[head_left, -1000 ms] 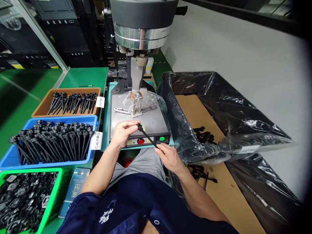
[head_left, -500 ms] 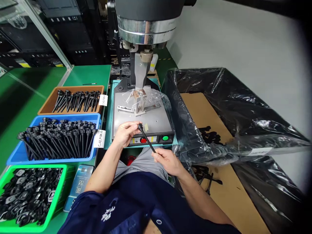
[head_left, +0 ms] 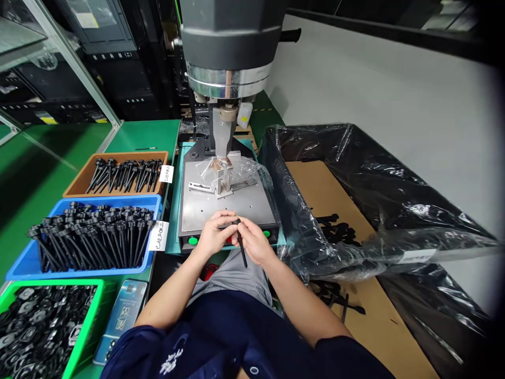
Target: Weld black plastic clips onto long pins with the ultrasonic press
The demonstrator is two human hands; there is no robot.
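Note:
A black ribbed rod with a wider head (head_left: 242, 255) hangs tilted between my two hands, just in front of the machine's base. My left hand (head_left: 215, 231) is closed, its thumb and fingers pinching the head end. Around the upper part of the rod, my right hand (head_left: 254, 240) is closed too, and its fingers hide some of the shaft. The lower tip sticks out free below my right fingers. Beyond my hands stands a press machine (head_left: 229, 58), its metal horn (head_left: 222, 129) above a small metal fixture (head_left: 223, 173) on the grey base plate (head_left: 224, 210).
At left stand a brown bin (head_left: 74, 185) and a blue bin (head_left: 18, 271) of similar black rods, a green bin (head_left: 84, 326) of small black parts, and a phone-like blue case (head_left: 125, 310). A plastic-lined box (head_left: 315, 134) with black pieces is at right.
My right hand has moved up along the rod, from its lower end to near the head, beside my left hand. The rod now points more steeply down. The view has shifted.

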